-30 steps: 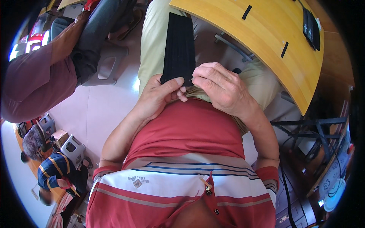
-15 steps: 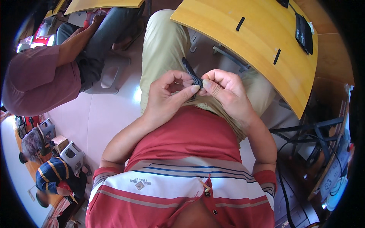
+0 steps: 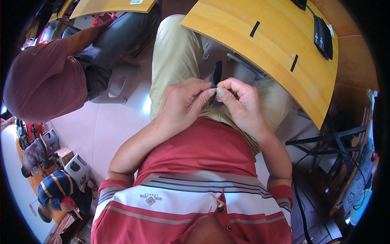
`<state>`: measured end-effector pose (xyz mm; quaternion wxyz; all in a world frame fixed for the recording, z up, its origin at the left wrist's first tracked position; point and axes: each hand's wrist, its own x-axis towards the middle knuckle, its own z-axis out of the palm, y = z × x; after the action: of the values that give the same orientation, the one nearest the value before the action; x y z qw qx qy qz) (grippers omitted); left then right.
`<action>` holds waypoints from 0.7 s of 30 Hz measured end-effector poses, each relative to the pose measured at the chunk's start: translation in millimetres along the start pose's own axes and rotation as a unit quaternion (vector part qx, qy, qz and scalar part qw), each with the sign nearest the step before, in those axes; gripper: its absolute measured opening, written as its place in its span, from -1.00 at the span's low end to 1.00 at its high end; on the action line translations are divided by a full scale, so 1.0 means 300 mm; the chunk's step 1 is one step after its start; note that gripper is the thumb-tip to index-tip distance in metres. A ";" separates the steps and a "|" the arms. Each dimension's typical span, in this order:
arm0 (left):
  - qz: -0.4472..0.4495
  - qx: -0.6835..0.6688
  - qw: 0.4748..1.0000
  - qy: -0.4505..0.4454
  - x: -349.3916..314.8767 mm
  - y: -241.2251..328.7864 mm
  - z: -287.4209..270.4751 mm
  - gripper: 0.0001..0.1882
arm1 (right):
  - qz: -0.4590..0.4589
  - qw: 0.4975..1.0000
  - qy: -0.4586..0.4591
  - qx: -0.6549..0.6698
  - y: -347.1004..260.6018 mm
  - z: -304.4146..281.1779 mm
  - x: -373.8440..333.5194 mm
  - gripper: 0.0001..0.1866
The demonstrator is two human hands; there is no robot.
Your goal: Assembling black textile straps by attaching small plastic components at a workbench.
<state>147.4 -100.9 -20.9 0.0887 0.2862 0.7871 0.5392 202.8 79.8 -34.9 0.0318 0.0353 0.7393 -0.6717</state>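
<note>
A narrow, soft-looking black strip (image 3: 217, 73) is held between my hands above my lap, one end standing up past my fingers. My left hand (image 3: 183, 99) pinches it between thumb and forefinger from the left. From the right, the thumb and fingers of my right hand (image 3: 242, 102) close on the same spot, so both thumb tips almost touch. My fingers cover the strip's middle, and only a little of its lower end shows below them.
A yellow wooden table (image 3: 227, 20) stands ahead to the right, with two short black strips (image 3: 254, 29) and a stack of flat black pieces (image 3: 322, 37) on it. At left, a person in a maroon shirt (image 3: 44, 81) sits on a grey stool (image 3: 118, 83). Dark metal legs (image 3: 325, 140) stand at right.
The strip has turned from leaning left to nearly upright. My left fingers have closed in tighter, and both hands have come closer together. The seated person's arm has shifted forward.
</note>
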 end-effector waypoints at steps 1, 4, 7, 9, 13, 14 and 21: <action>0.020 0.021 1.000 0.000 0.000 -0.003 0.003 -0.89 | -0.016 0.999 0.017 -0.035 0.001 0.006 -0.001 -0.89; 0.013 0.084 0.996 -0.011 0.001 0.009 0.009 -0.89 | -0.051 0.992 0.038 -0.107 -0.018 0.021 0.003 -0.90; 0.020 0.151 0.988 -0.002 0.008 0.007 0.029 -0.91 | -0.114 0.974 0.062 -0.187 -0.011 0.038 0.013 -0.90; 0.015 0.168 0.986 -0.001 0.012 0.003 0.037 -0.92 | -0.137 0.968 0.069 -0.200 0.004 0.047 0.022 -0.90; 0.013 0.197 0.980 -0.004 0.020 0.000 0.037 -0.94 | -0.153 0.967 0.067 -0.194 0.022 0.046 0.032 -0.88; 0.013 0.196 0.980 -0.004 0.021 -0.001 0.033 -0.94 | -0.153 0.967 0.068 -0.194 0.023 0.040 0.031 -0.88; -0.120 -0.016 0.993 -0.019 0.007 -0.010 -0.012 -0.87 | 0.019 0.981 -0.006 0.195 0.078 0.026 0.036 -0.78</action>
<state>142.9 -103.4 -21.7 0.1718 0.1985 0.8054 0.5314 194.2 74.3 -59.9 0.0411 0.0507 0.5928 -0.8027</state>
